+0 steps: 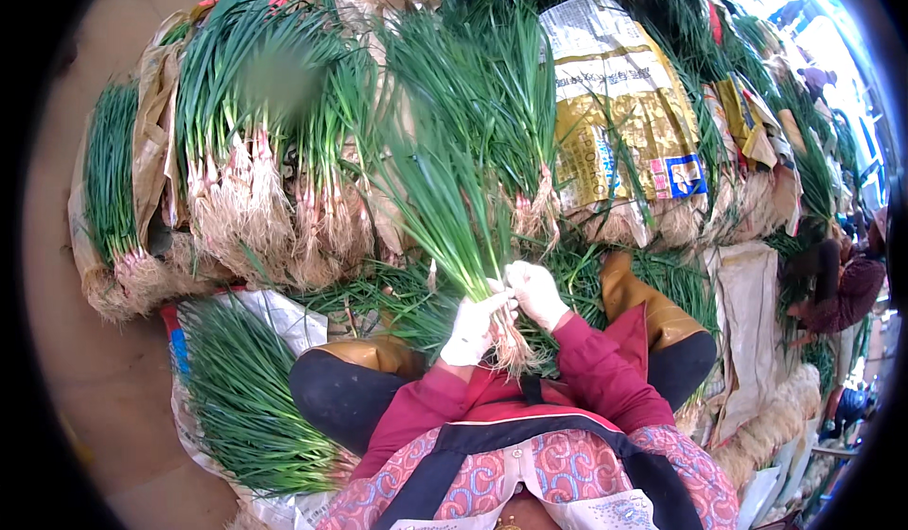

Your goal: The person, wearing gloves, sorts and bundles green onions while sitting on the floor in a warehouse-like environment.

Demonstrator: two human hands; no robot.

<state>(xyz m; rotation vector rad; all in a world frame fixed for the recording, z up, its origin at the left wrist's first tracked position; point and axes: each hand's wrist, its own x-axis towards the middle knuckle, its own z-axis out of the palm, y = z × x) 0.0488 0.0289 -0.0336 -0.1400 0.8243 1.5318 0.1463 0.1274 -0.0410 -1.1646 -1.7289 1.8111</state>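
In front of my lap I hold a bunch of green garlic point(452, 232), its long leaves pointing away from me and its pale, rooty ends toward my body. White gloves cover both hands. My left hand point(470, 331) is wrapped round the lower stalks, just above the hanging roots point(511, 348). On the other side, my right hand point(535, 294) is closed, with its fingertips pinching at the stalks beside my left thumb. Exactly which stalk or leaf those fingertips grip is too small to tell.
Tall piles of green garlic point(251, 166) stand in a row ahead. A gold and white sack point(624, 104) covers part of the row. Loose leaves lie before my knees. Another pile point(246, 398) rests on sheeting at my left. A person point(846, 284) sits far right.
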